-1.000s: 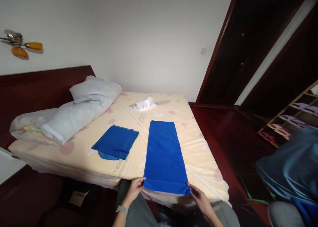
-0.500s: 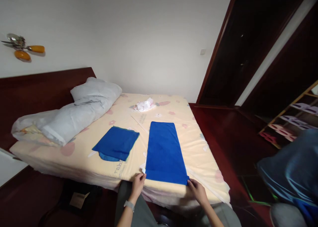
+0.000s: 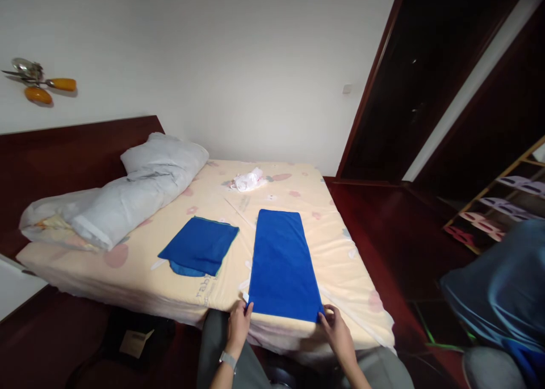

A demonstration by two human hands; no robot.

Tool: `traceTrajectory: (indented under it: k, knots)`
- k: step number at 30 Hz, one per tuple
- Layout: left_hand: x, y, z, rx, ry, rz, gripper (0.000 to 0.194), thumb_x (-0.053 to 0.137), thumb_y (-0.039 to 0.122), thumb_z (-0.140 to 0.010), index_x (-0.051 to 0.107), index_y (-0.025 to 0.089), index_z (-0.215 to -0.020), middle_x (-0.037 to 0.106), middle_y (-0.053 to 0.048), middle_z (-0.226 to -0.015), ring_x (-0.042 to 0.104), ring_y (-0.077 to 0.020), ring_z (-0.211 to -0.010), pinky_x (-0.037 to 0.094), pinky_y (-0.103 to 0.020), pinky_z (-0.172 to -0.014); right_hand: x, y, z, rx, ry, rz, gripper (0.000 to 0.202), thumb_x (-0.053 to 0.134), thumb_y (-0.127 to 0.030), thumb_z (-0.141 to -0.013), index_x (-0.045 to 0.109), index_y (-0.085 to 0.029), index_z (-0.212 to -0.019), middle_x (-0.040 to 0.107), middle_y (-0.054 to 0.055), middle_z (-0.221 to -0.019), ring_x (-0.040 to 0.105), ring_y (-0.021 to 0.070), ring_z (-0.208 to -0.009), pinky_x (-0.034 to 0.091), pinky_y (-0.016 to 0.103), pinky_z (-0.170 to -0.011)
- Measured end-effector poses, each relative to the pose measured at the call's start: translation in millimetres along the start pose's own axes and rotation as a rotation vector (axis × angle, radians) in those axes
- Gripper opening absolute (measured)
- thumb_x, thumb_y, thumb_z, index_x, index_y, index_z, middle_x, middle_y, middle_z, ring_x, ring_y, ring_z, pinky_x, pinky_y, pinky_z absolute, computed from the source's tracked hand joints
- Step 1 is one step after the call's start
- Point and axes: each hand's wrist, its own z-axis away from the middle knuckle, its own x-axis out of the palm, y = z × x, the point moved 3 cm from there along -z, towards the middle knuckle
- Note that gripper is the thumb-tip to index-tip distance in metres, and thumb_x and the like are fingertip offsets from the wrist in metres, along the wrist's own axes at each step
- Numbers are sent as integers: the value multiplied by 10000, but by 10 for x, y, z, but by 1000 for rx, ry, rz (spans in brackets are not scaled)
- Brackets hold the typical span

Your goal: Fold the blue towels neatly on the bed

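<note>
A long blue towel (image 3: 281, 264) lies flat on the bed, its short near side along the bed's front edge. My left hand (image 3: 239, 321) pinches its near left corner, where a small white tag sticks out. At the near right corner, the fingers of my right hand (image 3: 334, 323) are closed on the towel's edge. To the left of it lies a second blue cloth (image 3: 200, 244), folded into a rough square with a green-edged border and a lower layer poking out; neither hand touches it.
The bed (image 3: 340, 264) has a pale yellow patterned sheet. A crumpled white bag (image 3: 249, 180) lies farther back. Grey-white bedding (image 3: 145, 190) is piled by the dark headboard (image 3: 76, 150). A slipper rack (image 3: 502, 201) and dark blue fabric (image 3: 502, 287) are at right.
The narrow folded band along the towel's near edge has flattened out, and that edge now sits slightly closer to me. Both hands have shifted a little with the corners.
</note>
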Motion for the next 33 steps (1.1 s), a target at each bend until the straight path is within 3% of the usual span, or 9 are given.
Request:
traceTrajectory:
  k: [6, 10, 15, 18, 20, 25, 28, 33]
  knots:
    - [-86, 86, -76, -151, -137, -110, 319, 460, 398, -1019, 651, 175, -894, 777, -128, -871, 765, -275, -893, 459, -287, -686, 3, -102, 10, -150, 45, 177, 398, 373, -515, -936, 583, -232, -1121, 742, 93, -938, 719, 256, -882, 541, 364, -795]
    - [-110, 116, -80, -159, -141, -144, 331, 455, 416, -1017, 643, 167, -908, 774, -142, -887, 765, -291, -897, 484, -308, -703, -18, -139, 25, -348, 157, 437, 408, 364, -370, -968, 664, -223, -1202, 704, 156, -1127, 686, 267, -926, 547, 401, -838]
    - [-139, 24, 1, -17, 4, 100, 275, 458, 417, -988, 622, 202, -944, 751, -102, -877, 750, -262, -832, 547, -331, -730, -14, -88, 3, -525, -55, 420, 392, 480, -275, -894, 722, -257, -1202, 671, 96, -1347, 638, 284, -1203, 541, 433, -1022]
    - [-222, -35, 37, 143, 47, 285, 196, 468, 332, -956, 631, 222, -961, 732, -82, -910, 736, -241, -862, 581, -358, -805, -57, -10, -49, -510, -175, 349, 480, 530, -279, -831, 689, -221, -1280, 657, 105, -1389, 617, 288, -1271, 507, 457, -1108]
    - [-289, -58, 23, 217, 33, 286, 170, 530, 223, -878, 659, 230, -988, 730, -84, -978, 722, -254, -957, 581, -404, -888, -87, 34, -92, -499, -216, 296, 551, 544, -274, -797, 655, -205, -1332, 647, 106, -1410, 600, 287, -1303, 479, 455, -1145]
    - [-414, -66, -151, 280, 19, 170, 542, 630, 63, -686, 710, 250, -1189, 713, -90, -1221, 638, -299, -1196, 509, -498, -1063, -117, 104, -214, -357, -191, 121, 584, 579, -322, -728, 670, -210, -1294, 723, 100, -1289, 663, 295, -1209, 536, 432, -1063]
    - [-407, -54, -276, 305, -90, 196, 611, 642, 55, -674, 728, 301, -1228, 707, -65, -1284, 630, -279, -1225, 500, -465, -1084, -103, 105, -279, -268, -175, -24, 517, 590, -403, -728, 709, -224, -1198, 759, 91, -1214, 702, 292, -1142, 558, 425, -1025]
    - [-417, -68, -398, 243, -170, 322, 385, 736, 207, -733, 780, 240, -1114, 733, -95, -1226, 651, -280, -1187, 510, -426, -1069, -90, 64, -361, -178, -152, -203, 434, 648, -484, -691, 755, -242, -1035, 793, 83, -1138, 724, 320, -1109, 568, 390, -998]
